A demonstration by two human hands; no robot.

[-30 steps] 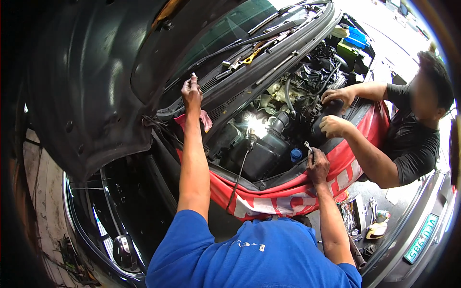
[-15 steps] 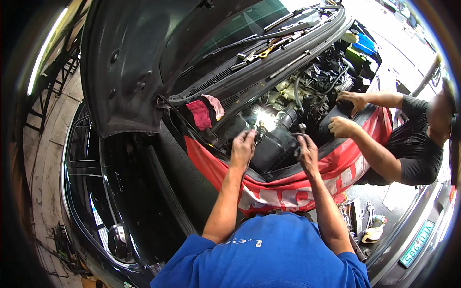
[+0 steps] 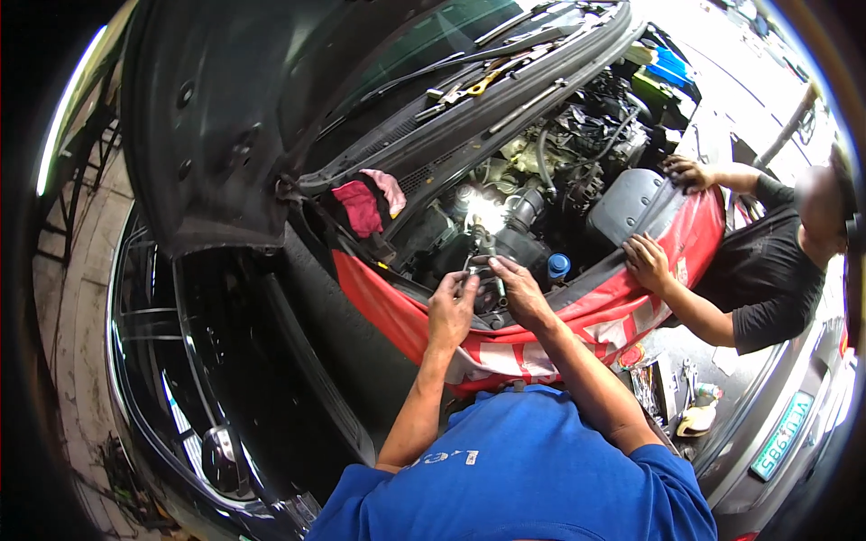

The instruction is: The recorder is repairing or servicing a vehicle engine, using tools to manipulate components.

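Note:
Close together over the front of the engine bay are my two hands. My left hand pinches a small metal piece, which looks like a socket; the fingers partly hide it. My right hand is closed on what looks like a ratchet wrench, its end meeting the piece at my left fingertips. Just beyond them a bright light glares on the engine parts. A blue cap sits to the right of my right hand.
A red cover drapes the car's front edge. Pink cloths lie at the left. Several tools rest below the windshield. At the right, a co-worker's hands touch a dark plastic cover. The raised hood stands at the left.
My right hand has moved left with the tool to meet my left hand, uncovering the blue cap. The co-worker's near hand has shifted down, and the dark plastic cover now lies flatter.

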